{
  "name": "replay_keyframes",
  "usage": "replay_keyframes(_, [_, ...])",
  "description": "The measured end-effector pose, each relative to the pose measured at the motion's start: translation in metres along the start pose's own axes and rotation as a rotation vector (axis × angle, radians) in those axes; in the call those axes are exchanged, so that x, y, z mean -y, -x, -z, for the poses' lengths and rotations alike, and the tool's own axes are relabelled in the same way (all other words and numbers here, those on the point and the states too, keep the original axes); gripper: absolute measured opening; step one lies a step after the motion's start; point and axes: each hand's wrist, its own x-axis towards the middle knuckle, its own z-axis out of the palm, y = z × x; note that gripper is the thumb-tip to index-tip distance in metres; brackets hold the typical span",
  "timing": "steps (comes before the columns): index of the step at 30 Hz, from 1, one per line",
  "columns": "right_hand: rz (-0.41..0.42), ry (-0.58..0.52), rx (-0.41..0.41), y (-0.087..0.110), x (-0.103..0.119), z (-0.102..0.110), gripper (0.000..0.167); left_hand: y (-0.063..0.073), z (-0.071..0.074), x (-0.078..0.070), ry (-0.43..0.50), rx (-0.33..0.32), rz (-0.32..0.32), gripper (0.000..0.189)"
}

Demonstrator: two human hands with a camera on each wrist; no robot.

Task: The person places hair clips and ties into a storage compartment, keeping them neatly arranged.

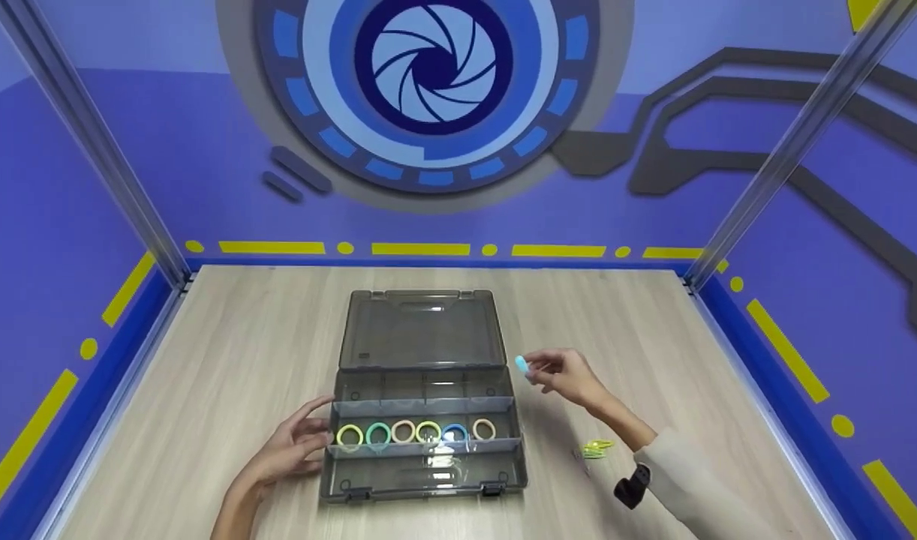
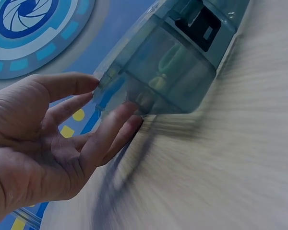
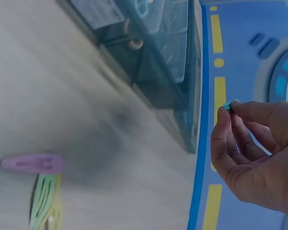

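A grey see-through plastic box point(image 1: 387, 478) stands with its lid raised at the back. In its middle compartment, several coloured hair ties point(image 1: 378, 436) form a row: yellow, green, pinkish, blue and beige. My left hand point(image 1: 290, 442) rests its fingertips on the box's left wall, fingers loosely extended; the left wrist view shows them touching an end corner. To the right of the box, above the table, my right hand point(image 1: 567, 377) pinches a small light blue hair clip point(image 1: 521, 364) between thumb and fingertips. Mostly hidden by those fingertips, the clip shows only in part.
Right of the box, beneath my right forearm, lie several snap hair clips point(image 1: 596, 449). The right wrist view shows a purple clip point(image 3: 32, 164) beside green and yellow ones. Metal posts point(image 1: 774, 172) and patterned walls bound the wooden table point(image 1: 263, 337).
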Motion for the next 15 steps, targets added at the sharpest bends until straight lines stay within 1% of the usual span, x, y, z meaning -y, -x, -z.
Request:
replay_keyframes(8, [0.048,-0.028,0.042,-0.022,0.023,-0.036,0.029,0.0,0.0,0.001,0.023,0.025,0.0,0.074])
replay_keyframes(15, [0.1,-0.109,0.079,-0.049,0.036,-0.071,0.03,0.0,0.003,0.0,0.031,0.051,-0.003,0.076])
